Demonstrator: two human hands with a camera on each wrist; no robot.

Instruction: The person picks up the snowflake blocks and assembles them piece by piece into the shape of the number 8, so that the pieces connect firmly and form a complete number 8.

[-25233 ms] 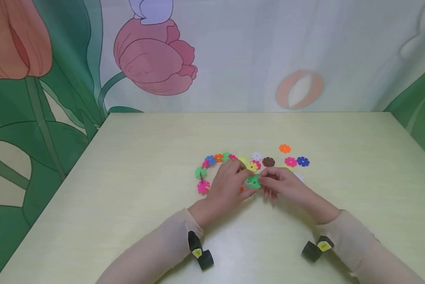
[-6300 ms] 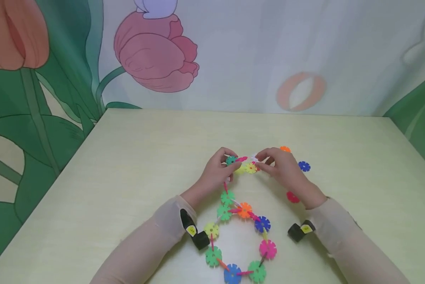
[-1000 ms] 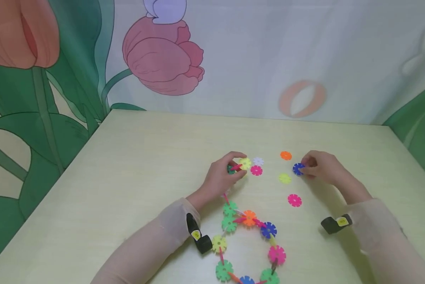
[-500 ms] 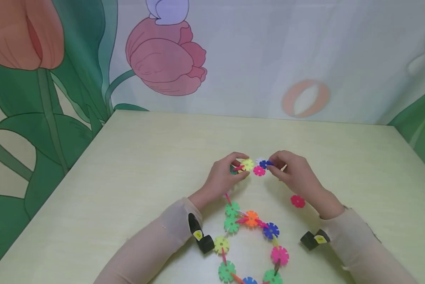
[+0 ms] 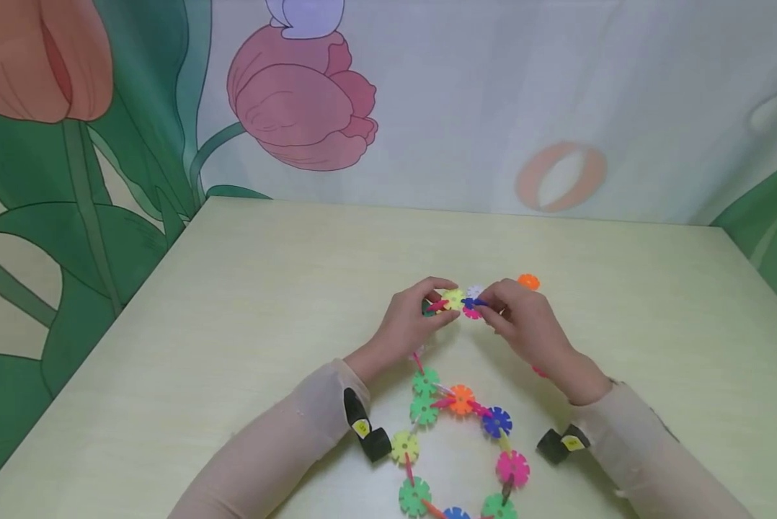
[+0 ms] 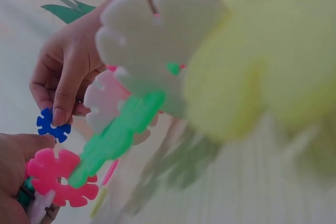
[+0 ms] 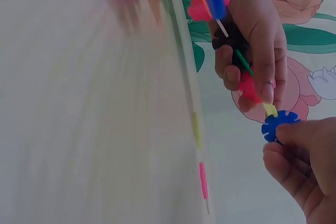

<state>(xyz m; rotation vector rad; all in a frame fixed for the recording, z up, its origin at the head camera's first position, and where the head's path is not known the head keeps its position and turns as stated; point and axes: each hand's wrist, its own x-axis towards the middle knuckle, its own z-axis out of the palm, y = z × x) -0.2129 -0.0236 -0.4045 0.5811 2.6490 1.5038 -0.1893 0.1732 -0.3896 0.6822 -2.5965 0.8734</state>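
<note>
Nearest, a chain (image 5: 423, 411) of slotted flower discs lies on the counter (image 5: 265, 288), its loop cut off by the view toward the near edge. It looks like thin plastic: light, fairly stiff disc by disc, smooth, unlikely to break. The whole string should sag at its joints, and a careless tug might part two discs.

Farther in, about midway between the counter's left and right edges, the chain runs up under the left hand (image 5: 409, 321), whose thumb and forefinger pinch the yellow disc (image 5: 454, 298). The right hand's (image 5: 527, 317) fingers pinch a blue disc (image 7: 273, 126) against it; whether the slots have locked I cannot tell. The better hold is probably on the flat faces, at the rim away from the joint, firmly, as smooth plastic may slip.

Beyond lie a pink disc (image 5: 471, 313) and a white disc (image 5: 474, 291), with an orange disc (image 5: 528, 282) toward the far right corner.

As for writing, the left wrist's yellow label (image 5: 361, 428) and the right wrist's tag (image 5: 574, 442) have marks too small to read. Past the far edge, the printed cloth (image 5: 427, 108) shows no brand or lettering.
</note>
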